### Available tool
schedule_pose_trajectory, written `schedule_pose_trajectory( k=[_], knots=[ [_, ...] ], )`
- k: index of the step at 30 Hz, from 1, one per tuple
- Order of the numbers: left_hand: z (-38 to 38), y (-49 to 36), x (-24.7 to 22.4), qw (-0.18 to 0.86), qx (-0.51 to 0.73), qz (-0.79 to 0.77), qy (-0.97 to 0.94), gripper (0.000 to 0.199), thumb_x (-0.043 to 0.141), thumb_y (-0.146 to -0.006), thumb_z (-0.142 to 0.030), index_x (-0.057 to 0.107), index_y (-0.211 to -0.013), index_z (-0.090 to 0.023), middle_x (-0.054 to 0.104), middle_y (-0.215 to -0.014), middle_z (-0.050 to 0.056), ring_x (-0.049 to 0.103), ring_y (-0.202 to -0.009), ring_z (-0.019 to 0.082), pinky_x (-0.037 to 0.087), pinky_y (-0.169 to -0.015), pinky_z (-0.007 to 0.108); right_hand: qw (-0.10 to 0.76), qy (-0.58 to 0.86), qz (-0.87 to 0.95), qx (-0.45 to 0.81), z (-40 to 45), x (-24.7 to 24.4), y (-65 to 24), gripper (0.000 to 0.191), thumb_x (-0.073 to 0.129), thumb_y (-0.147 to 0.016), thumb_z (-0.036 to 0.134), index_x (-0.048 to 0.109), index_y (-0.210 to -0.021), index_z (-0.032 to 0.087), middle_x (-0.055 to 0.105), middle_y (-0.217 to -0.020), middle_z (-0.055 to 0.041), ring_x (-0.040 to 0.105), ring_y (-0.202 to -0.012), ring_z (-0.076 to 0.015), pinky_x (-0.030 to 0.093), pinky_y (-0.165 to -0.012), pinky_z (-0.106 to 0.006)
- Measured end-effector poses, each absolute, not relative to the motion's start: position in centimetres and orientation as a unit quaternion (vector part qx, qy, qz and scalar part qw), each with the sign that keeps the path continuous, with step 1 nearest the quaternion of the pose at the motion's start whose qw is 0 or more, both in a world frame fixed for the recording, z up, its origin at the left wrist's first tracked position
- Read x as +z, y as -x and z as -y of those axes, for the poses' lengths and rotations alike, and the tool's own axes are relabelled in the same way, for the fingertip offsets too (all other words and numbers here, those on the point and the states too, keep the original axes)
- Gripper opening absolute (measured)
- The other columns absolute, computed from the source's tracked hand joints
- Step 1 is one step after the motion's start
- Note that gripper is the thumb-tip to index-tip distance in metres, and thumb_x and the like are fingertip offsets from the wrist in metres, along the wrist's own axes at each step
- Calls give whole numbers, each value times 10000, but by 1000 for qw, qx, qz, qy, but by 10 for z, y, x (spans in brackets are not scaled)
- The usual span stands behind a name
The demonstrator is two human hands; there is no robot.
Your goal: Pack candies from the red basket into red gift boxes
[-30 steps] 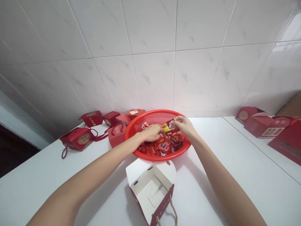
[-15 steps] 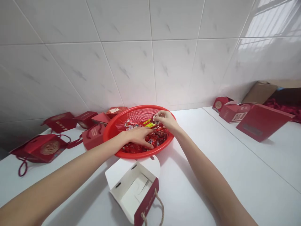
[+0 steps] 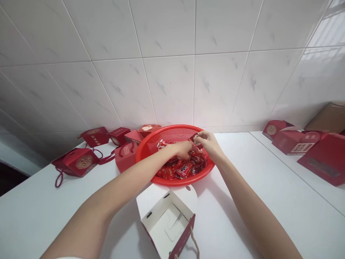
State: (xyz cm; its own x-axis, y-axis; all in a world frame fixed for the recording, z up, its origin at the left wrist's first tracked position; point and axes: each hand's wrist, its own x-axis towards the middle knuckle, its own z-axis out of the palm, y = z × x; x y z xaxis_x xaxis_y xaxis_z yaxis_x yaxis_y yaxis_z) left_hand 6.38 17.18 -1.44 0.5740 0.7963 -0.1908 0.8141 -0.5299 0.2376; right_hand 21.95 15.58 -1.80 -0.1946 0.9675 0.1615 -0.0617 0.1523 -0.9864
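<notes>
A red plastic colander (image 3: 172, 183) holds a pile of small wrapped candies (image 3: 183, 167), mostly red and dark red. Inside it, my left hand (image 3: 183, 149) reaches down with bent fingers closed on a candy, its fingertips partly hidden among the wrappers. At the colander's right rear side, my right hand (image 3: 210, 142) pinches a dark red wrapped candy (image 3: 196, 139) between thumb and fingers. Just in front of the colander stands an open gift box (image 3: 172, 219), white inside and dark red outside. Its lid flap is folded back toward the colander, and a twine handle hangs on its right side.
Several closed red gift boxes with cord handles, among them one with a round emblem (image 3: 83, 162), stand left of the colander. More red boxes (image 3: 295, 141) are at the right, near a cardboard carton (image 3: 327, 117). A tiled wall (image 3: 167, 90) closes off the back of the white table (image 3: 234, 180).
The view has shifted left, so everything appears further right. My left hand has gone from lying spread over the candies to bent fingers among them. My right hand still pinches its candy.
</notes>
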Motion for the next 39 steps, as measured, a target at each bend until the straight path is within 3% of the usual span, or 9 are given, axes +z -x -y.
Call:
schedule_pose_trajectory(
  k=[3,7,10,12,16,25,32,37,39],
  knots=[
    [-169,-57,-16,185,-80,-463,-863,493,697,-619,-107,745,-1096,-225,733,-862,35,662,-755,234,467,-611,275,496,397,569,522,-154,-17,-220,140,666,-633,297,583,-675,192,627,-684,3,579,-633,-146,471,-587,-282],
    [-167,-50,-18,225,-58,-514,-826,305,801,-481,-97,769,-770,-190,677,-656,26,630,-674,252,465,-620,308,503,394,557,530,-154,-18,-219,144,687,-621,284,590,-671,190,645,-702,-4,590,-658,-151,491,-599,-281],
    [-167,-45,-12,247,-7,-527,-813,118,776,-546,-117,722,-635,-172,655,-584,20,616,-626,223,461,-615,297,515,382,547,538,-154,-18,-219,175,712,-613,299,585,-672,194,667,-733,-16,599,-685,-158,513,-599,-280],
    [-166,-39,-5,262,53,-521,-811,19,729,-661,-183,722,-672,-170,686,-635,22,626,-651,199,461,-617,273,523,374,539,545,-155,-17,-219,190,725,-605,311,590,-670,194,681,-757,-25,600,-690,-158,517,-581,-271],
    [-162,-27,8,280,205,-504,-791,206,635,-822,-340,721,-810,-152,724,-772,41,646,-733,177,486,-669,266,535,363,516,562,-156,-16,-219,200,743,-587,324,621,-665,186,677,-740,-30,594,-663,-151,516,-548,-262],
    [-163,-19,-3,295,394,-483,-724,405,707,-764,-536,660,-800,-135,659,-720,29,582,-631,131,482,-614,265,503,344,486,627,-153,-12,-220,226,787,-571,326,619,-627,186,648,-651,-8,576,-569,-136,470,-481,-246],
    [-159,-27,-3,324,415,-454,-719,363,670,-820,-495,638,-874,-138,680,-790,40,642,-641,141,540,-648,289,473,325,495,653,-151,-12,-221,279,815,-586,326,598,-696,189,685,-752,-9,617,-602,-146,440,-466,-237],
    [-162,-29,-8,295,364,-481,-741,293,424,-961,-277,597,-1157,-143,714,-1040,89,711,-776,155,570,-786,329,516,323,474,636,-157,-17,-220,307,824,-581,333,577,-699,194,650,-669,9,588,-570,-133,467,-509,-252],
    [-163,-29,-11,270,317,-497,-761,284,421,-933,-209,632,-1110,-139,725,-1030,94,713,-849,184,558,-840,352,546,324,452,627,-160,-19,-221,302,808,-590,344,564,-697,203,608,-611,31,547,-534,-116,458,-498,-245]
  ],
)
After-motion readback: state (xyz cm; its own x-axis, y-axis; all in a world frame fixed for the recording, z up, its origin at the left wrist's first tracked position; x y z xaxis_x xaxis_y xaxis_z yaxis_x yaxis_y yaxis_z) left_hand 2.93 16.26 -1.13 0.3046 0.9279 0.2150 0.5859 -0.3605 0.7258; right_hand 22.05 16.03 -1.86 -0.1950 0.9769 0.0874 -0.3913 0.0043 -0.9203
